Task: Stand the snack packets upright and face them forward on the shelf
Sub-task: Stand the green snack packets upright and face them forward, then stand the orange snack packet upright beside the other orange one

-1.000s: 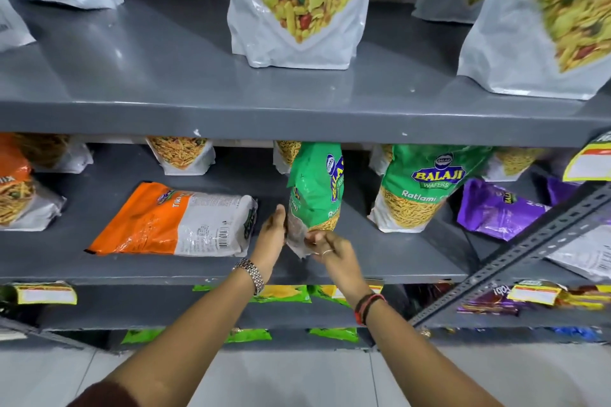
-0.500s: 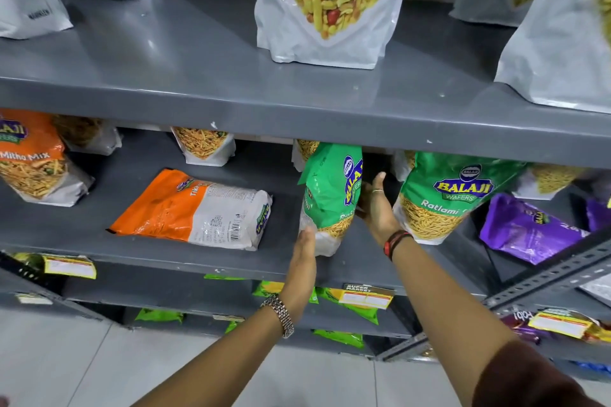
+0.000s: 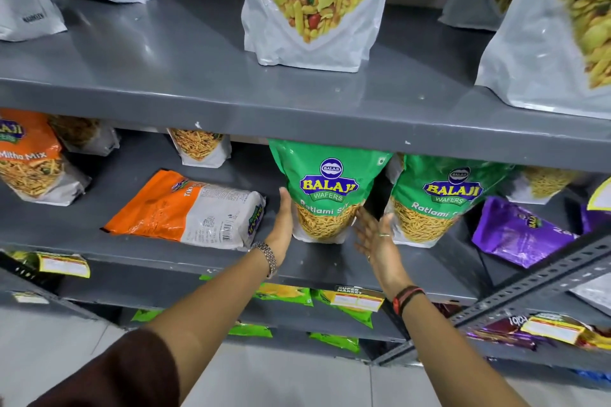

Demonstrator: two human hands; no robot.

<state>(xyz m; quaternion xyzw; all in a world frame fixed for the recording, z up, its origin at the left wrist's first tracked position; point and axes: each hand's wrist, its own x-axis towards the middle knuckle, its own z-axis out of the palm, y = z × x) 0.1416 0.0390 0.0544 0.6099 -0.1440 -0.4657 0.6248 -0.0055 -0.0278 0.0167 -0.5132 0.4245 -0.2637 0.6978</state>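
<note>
- Turned since half a second ago, the green packet (image 3: 325,190) now shows its full "Balaji Wafers" front where before only its narrow edge faced out; the right hand has come off its far side and down to its lower right corner.
- Nearest the camera, two bare forearms reach up from the bottom edge; a dark sleeve (image 3: 109,373) covers the left upper arm.
- Around the left wrist sits a metal watch band (image 3: 268,256); the right wrist carries red and black threads (image 3: 407,297).
- Left hand (image 3: 282,231) lies flat against the packet's left edge, fingers straight and together, its grip spread rather than pinching.
- Right hand (image 3: 375,236) is open with fingers fanned, palm toward the packet's lower right corner; whether it touches the packet cannot be told. A ring shows on one finger.
- Between the two hands the green packet stands upright on the middle shelf (image 3: 330,261), near its front edge, label forward.
- Just to its right stands a second green packet (image 3: 436,205) of the same kind, also upright and facing out.
- To the left an orange packet (image 3: 185,208) lies flat on the same shelf, its back panel with a barcode turned up.
- Further right a purple packet (image 3: 519,231) lies tilted on its back.
- At the far left an orange "Mitha Mix" packet (image 3: 28,158) stands facing forward.
- Behind these, small clear-fronted pouches (image 3: 200,145) stand at the shelf's rear.
- On the upper shelf (image 3: 165,53) stand large white pouches (image 3: 314,3) with windows showing a yellow snack mix.
</note>
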